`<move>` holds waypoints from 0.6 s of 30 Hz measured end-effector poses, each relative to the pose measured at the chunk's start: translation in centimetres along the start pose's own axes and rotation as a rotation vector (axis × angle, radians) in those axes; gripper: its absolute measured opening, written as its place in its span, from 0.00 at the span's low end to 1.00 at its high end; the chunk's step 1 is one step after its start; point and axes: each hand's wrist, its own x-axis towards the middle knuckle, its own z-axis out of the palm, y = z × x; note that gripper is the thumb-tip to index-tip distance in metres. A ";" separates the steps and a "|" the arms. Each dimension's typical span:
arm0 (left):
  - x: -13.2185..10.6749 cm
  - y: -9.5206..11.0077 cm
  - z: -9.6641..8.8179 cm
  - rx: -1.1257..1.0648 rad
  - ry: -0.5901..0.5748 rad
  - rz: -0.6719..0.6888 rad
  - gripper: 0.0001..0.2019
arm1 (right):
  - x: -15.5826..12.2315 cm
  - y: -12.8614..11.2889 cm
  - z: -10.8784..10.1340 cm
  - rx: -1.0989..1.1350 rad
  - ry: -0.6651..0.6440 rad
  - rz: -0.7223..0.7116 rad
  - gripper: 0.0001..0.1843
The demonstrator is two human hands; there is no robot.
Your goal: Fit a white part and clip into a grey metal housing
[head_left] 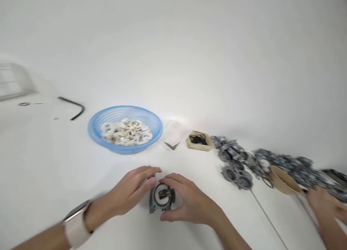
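A grey metal housing (152, 205) sits on the white table in front of me, with a white ring-shaped insert (160, 189) and small brass-coloured contacts (163, 194) inside its round opening. My right hand (189, 203) is closed around the housing's right side, thumb at the near edge and fingers at the far edge. At the upper left rim, my left hand (135, 188) has its fingers bent, thumb and forefinger close together. What lies between those fingertips, if anything, is too small to make out.
Beyond my hands stands a blue basket (99, 136) of white ring parts. Right of it are a clear plastic bag (173, 132), a cream tray (199, 146) of black pieces, and piled grey housings (238, 167). A co-worker's hand (321, 203) is by a tan bowl (284, 181).
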 end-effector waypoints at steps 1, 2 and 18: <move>0.0 -0.2 0.1 0.008 0.013 -0.013 0.23 | 0.2 -0.3 -0.2 -0.077 -0.011 -0.015 0.39; 0.0 -0.4 0.2 0.012 0.037 -0.021 0.23 | 0.3 -0.6 -0.5 -0.154 -0.019 -0.032 0.38; -1.2 -1.9 2.6 0.174 0.087 0.015 0.22 | -20.8 9.1 -16.3 -0.477 0.291 0.492 0.20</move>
